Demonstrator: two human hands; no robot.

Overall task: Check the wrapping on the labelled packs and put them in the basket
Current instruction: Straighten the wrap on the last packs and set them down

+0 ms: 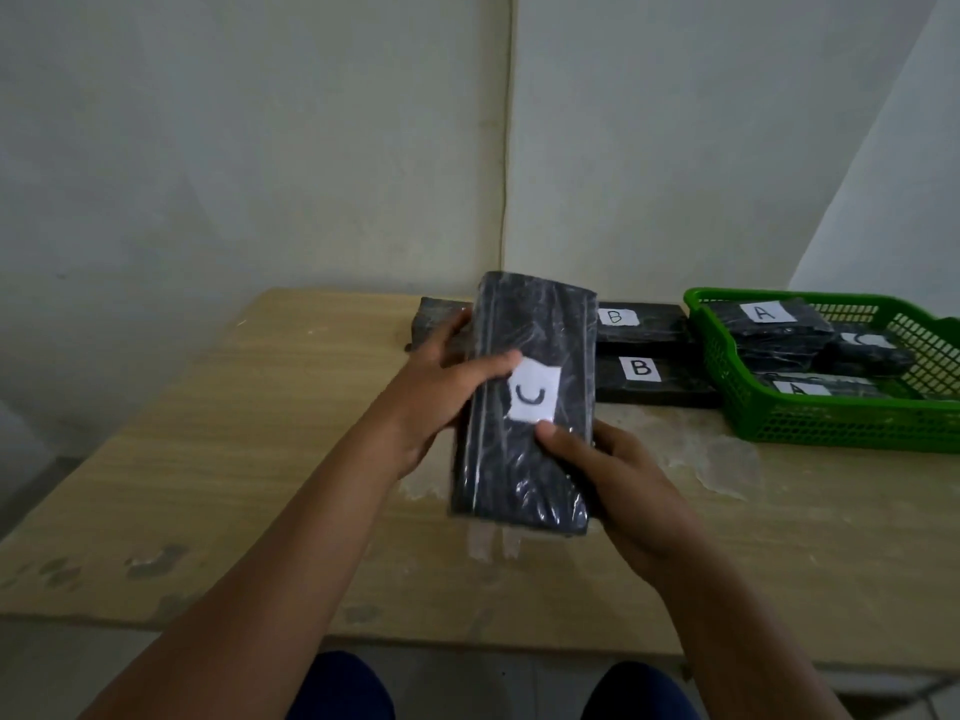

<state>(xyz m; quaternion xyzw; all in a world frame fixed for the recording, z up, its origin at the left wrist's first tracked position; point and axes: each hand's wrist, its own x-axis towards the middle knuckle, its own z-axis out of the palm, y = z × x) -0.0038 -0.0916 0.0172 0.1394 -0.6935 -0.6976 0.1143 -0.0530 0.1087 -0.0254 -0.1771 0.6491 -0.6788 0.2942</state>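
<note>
Holding a black plastic-wrapped pack (pixel 524 407) above the near middle of the wooden table (pixel 208 433), the person has it tilted face-up toward the camera, long axis running near to far. Its white label (pixel 534 396) reads as a "C" turned on its side.

Left hand (pixel 441 397): grips the pack's left edge about halfway along, thumb laid across the front and touching the label's corner, fingers behind the pack and partly hidden. Right hand (pixel 618 470): holds the pack's near right edge, thumb pressed on the front just below the label, fingers curled beneath. Both forearms reach in from the near edge of the view.

Judgement: the wrap check on this pack is in hand; the film shows creases and glare, and no tear can be made out at this sharpness. The next move would call for turning the pack to view its back, then carrying it right and far to the green basket (pixel 779 423).

Beyond the held pack, two "B" packs (pixel 644 374) lie on the table side by side, just left of the basket. Another dark pack (pixel 434 317) sits at the far edge behind the left hand, label not visible. The basket, at far right, already contains several packs, two showing "A" (pixel 763 317).
</note>
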